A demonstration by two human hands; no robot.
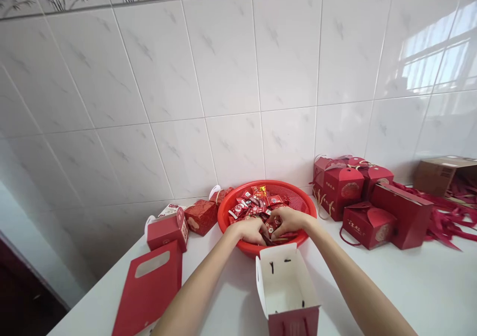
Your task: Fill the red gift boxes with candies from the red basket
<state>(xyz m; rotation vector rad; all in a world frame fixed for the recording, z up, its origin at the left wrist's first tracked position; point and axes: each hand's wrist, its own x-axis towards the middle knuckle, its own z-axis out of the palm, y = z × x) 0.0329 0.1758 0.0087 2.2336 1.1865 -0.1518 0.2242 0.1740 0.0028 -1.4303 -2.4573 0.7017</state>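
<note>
A round red plastic basket (223, 209) holds a heap of red-wrapped candies (257, 202). Both of my hands reach into its near side. My left hand (254, 230) has its fingers curled down on candies, with the fingertips partly hidden among the wrappers. Close beside it, my right hand (286, 220) bends its thumb and fingers around candies at the right of the heap. Between my forearms, just in front of the basket, stands an open red gift box (286, 281) with a white inside and black cord ends poking through its walls.
Left of the basket are red boxes (167, 231) and a flat red carton (149, 281) with an oval window. Several closed gift boxes (343, 187) stand at the right. Beyond lie red ribbons (443, 224) and a brown cardboard box (432, 177). A tiled wall (231, 77) rises behind.
</note>
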